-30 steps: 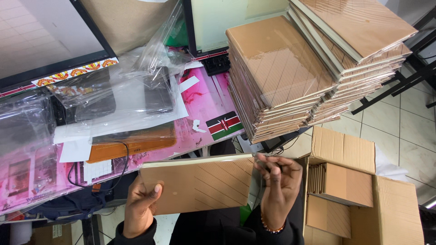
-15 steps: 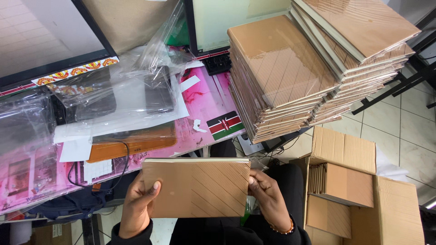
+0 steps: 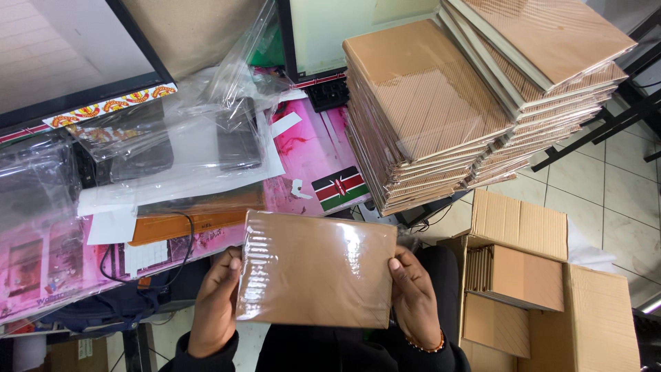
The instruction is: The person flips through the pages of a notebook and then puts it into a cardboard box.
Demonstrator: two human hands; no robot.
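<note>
I hold a flat brown book wrapped in clear plastic film (image 3: 317, 269) in front of my lap, its broad face turned up at me. My left hand (image 3: 215, 303) grips its left edge with the thumb on top. My right hand (image 3: 415, 296) grips the right edge, thumb on the cover too, a beaded bracelet at the wrist. Two tall stacks of like brown wrapped books (image 3: 420, 117) (image 3: 551, 62) stand on the desk beyond it.
A pink desk (image 3: 310, 145) carries loose clear plastic sheeting (image 3: 172, 138), a dark device under it, an orange strip (image 3: 186, 224) and two monitors (image 3: 69, 55). An open cardboard box (image 3: 523, 282) holding more brown books sits on the tiled floor at the right.
The book has turned from edge-on and tilted to flat, face up. My right hand slid from the top corner down to the right edge.
</note>
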